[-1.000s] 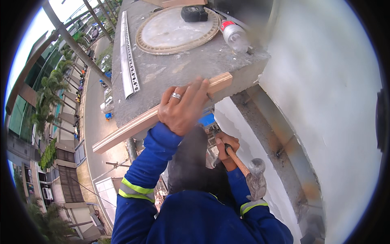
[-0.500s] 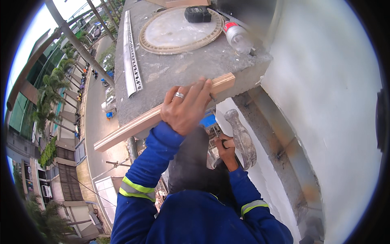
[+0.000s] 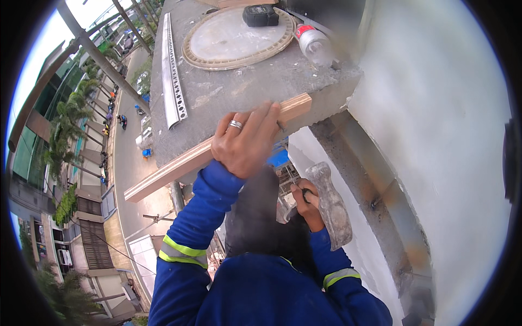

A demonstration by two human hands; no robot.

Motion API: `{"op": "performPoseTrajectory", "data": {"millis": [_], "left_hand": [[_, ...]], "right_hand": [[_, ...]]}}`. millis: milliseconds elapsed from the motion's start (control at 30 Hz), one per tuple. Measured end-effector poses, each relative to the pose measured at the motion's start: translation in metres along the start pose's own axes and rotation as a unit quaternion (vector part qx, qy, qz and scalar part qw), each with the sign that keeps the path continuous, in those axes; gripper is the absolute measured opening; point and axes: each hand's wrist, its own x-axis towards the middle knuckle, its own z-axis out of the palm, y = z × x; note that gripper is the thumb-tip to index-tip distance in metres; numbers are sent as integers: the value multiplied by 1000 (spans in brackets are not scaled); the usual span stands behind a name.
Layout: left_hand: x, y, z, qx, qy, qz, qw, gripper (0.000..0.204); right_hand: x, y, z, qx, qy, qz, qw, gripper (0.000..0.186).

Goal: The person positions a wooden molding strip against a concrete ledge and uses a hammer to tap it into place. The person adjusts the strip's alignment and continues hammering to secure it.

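Note:
Across the front edge of the concrete ledge lies a long, pale strip of layered wood (image 3: pixel 168 169), slanting from lower left to upper right. My left hand (image 3: pixel 242 140), with a ring on one finger, is wrapped over the strip and grips it. A dark nail-like tip (image 3: pixel 281 126) shows beside its fingertips; whether the fingers pinch it is hard to make out. Below and to the right, my right hand (image 3: pixel 309 204) is closed round the wooden handle of a hammer (image 3: pixel 333 209). The hammer's worn, whitish head is apart from the strip.
On the ledge (image 3: pixel 234 98) are a round bucket lid (image 3: pixel 231 41) with a black tape measure (image 3: pixel 260 16) on it, a plastic bottle (image 3: pixel 314 46) and a perforated metal strip (image 3: pixel 173 76). A white wall (image 3: pixel 435 108) rises at right. A street (image 3: pixel 128 141) lies far below at left.
The hammer in my right hand has moved down and a little to the right, away from the strip. My left hand and the strip stay nearly in place.

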Motion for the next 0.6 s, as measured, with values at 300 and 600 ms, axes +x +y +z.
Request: {"op": "performPoseTrajectory", "data": {"millis": [300, 600], "left_hand": [[0, -1, 1, 16, -6, 12, 1000, 40], [1, 0, -1, 8, 0, 3, 1000, 46]], "right_hand": [[3, 22, -7, -165, 23, -112, 980, 29], [3, 24, 0, -193, 12, -35, 981, 20]]}}
